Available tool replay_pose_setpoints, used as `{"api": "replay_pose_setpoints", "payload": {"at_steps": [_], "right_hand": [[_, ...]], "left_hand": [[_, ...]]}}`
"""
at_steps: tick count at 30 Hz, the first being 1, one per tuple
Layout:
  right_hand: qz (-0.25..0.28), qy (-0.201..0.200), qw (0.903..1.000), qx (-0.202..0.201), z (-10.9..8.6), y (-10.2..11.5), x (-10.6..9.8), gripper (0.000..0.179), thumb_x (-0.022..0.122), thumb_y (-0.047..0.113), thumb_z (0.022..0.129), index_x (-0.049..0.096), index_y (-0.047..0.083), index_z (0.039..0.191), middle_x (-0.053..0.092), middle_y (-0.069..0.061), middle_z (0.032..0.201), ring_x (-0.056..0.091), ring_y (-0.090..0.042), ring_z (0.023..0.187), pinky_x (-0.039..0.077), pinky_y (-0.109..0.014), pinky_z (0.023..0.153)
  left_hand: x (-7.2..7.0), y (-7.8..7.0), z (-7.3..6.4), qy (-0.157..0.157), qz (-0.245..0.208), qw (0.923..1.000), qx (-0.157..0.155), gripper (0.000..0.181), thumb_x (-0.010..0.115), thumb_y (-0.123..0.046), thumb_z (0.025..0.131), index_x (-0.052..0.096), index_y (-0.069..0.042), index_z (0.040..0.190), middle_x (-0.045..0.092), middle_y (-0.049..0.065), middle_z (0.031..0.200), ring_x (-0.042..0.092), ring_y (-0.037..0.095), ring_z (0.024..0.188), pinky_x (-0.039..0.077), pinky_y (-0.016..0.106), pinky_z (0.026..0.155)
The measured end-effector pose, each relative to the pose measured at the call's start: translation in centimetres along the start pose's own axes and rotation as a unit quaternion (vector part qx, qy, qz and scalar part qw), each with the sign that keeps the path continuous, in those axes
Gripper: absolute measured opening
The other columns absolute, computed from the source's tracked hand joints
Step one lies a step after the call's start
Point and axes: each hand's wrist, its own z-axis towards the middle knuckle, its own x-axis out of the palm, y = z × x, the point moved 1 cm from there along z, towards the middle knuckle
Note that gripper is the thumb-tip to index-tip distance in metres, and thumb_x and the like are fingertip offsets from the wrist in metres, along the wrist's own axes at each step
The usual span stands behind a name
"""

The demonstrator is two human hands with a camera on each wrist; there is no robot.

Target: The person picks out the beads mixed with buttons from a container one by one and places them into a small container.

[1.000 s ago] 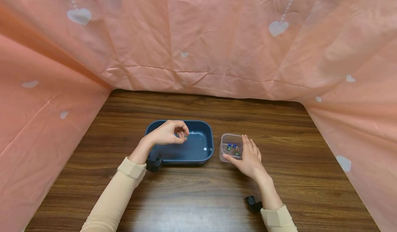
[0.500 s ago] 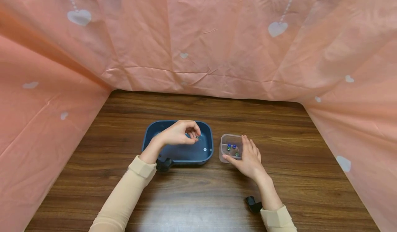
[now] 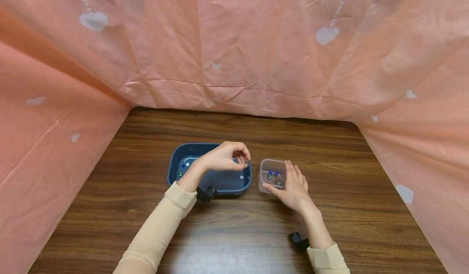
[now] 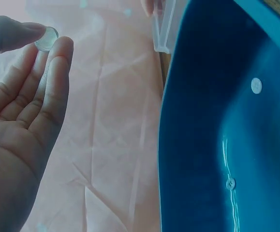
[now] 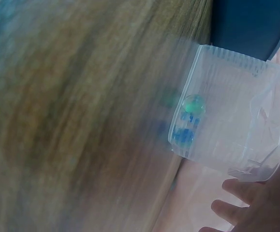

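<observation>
My left hand [image 3: 224, 156] is raised over the right end of a blue plastic tub [image 3: 209, 191]. Between its thumb and fingertips it pinches a clear greenish marble [image 4: 47, 39]; the left wrist view shows this plainly. To the right, my right hand [image 3: 294, 187] holds a small clear plastic container [image 5: 236, 104] at its near right corner, thumb at the front and fingers along the right side. Several marbles, blue ones [image 3: 270, 172] and green ones [image 3: 279, 183], lie in the container. Part of its right wall is hidden by the hand.
White buttons [image 4: 256, 86] lie in the tub, with a blue piece [image 3: 183, 166] and a green marble [image 3: 180, 174] at its left end. Both containers stand side by side on a wooden table [image 3: 234, 233]. Pink curtain [image 3: 234, 42] encloses the back and sides.
My left hand has moved right across the tub with the marble, toward the clear container. Its shift uncovers small things at the tub's left end. The right hand stays at the container.
</observation>
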Motion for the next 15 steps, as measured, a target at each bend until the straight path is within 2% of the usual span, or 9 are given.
{"api": "replay_pose_setpoints", "payload": {"at_steps": [8,15], "right_hand": [[0.0,0.001,1.0,-0.001,-0.1,-0.1,0.0,0.113,0.067,0.062,0.083,0.008,-0.001,0.155,0.01,-0.022,0.161,0.005,-0.044,0.146,0.005,-0.069,0.112],[0.002,0.0,1.0,-0.006,0.0,-0.1,0.0,0.111,0.068,0.06,0.083,0.009,-0.001,0.155,0.01,-0.022,0.161,0.005,-0.043,0.146,0.006,-0.069,0.112]], "left_hand": [[0.5,-0.4,1.2,0.01,-0.002,0.9999,0.01,0.016,0.066,0.003,0.085,0.064,0.001,0.102,0.065,0.009,0.094,0.064,0.01,0.081,0.057,0.026,0.075],[1.0,-0.5,1.9,0.006,0.005,0.9998,0.017,0.017,0.066,0.003,0.085,0.064,0.002,0.102,0.065,0.01,0.096,0.064,0.009,0.081,0.057,0.027,0.076]]}}
